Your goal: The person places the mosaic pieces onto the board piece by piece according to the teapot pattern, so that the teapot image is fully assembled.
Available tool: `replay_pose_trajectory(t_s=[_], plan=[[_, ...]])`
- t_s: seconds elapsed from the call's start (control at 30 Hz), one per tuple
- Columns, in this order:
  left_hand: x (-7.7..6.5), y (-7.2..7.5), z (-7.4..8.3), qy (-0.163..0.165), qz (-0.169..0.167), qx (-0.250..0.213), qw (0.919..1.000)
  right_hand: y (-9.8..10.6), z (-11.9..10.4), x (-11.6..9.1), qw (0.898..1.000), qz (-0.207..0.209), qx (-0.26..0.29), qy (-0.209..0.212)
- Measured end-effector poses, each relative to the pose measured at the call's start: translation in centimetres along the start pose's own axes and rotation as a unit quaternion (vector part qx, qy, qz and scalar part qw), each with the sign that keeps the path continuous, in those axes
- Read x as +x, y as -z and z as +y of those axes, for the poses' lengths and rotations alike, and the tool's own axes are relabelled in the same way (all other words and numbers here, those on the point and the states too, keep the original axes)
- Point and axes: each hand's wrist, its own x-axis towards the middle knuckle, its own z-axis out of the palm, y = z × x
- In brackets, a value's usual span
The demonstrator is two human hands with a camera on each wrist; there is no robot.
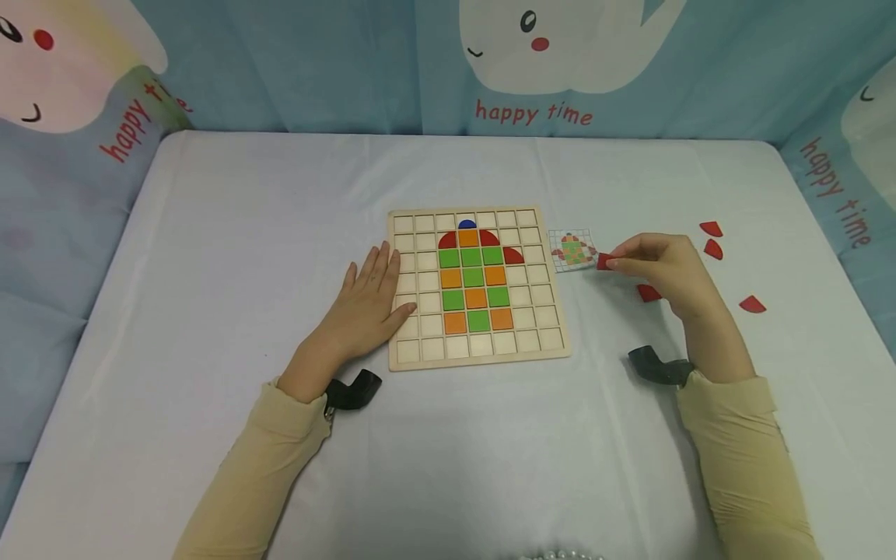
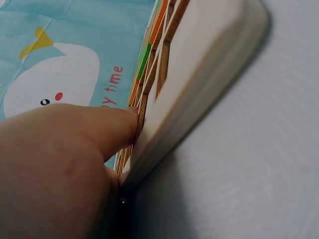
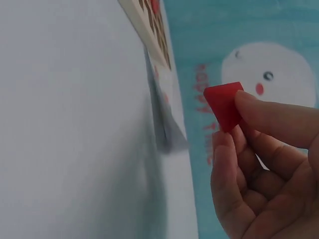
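A wooden grid board (image 1: 483, 360) lies on the table, holding green and orange squares, several red quarter-round pieces and a blue half-round piece (image 1: 467, 224) at the top. My left hand (image 1: 364, 303) rests along the board's left edge with its fingers straight. In the left wrist view the thumb (image 2: 112, 124) lies on the board's rim. To the right of the board, my right hand (image 1: 668, 268) pinches a red quarter-round tile (image 3: 224, 104) between thumb and fingers. That tile is held up beside the right edge of a small pattern card (image 1: 574, 250).
Several loose red tiles (image 1: 752, 304) are scattered at the right, one of them, a red tile (image 1: 648, 293), just below the right hand. Black wrist mounts (image 1: 355, 390) sit at both cuffs. A strand of white beads (image 1: 563, 555) shows at the near edge.
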Motion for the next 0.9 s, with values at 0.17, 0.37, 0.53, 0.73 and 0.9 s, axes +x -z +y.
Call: replay_pose_trajectory(t_s=[0.17,0.37,0.53,0.73,0.9], plan=[[0.0,0.0,0.1,0.003,-0.001,0.002,1.0000,-2.2,-1.5,0.6,0.999,-0.035,0.041,0.008],[0.1,0.1,0.1,0.004,-0.001,0.004,1.0000,-4.7,-3.1,1.5,0.997,-0.078,-0.008,0.008],[0.1,0.0,0.1,0.005,-0.003,0.006,1.0000,-6.1,-3.4,2.2,0.994,-0.084,-0.061,0.017],[0.2,0.0,0.1,0.004,-0.004,0.008,1.0000,-6.5,-3.4,2.3,0.991,-0.088,-0.095,0.036],[0.2,0.0,0.1,0.002,-0.003,0.003,1.0000,-5.5,-3.3,2.0,0.993,-0.080,-0.082,0.032]])
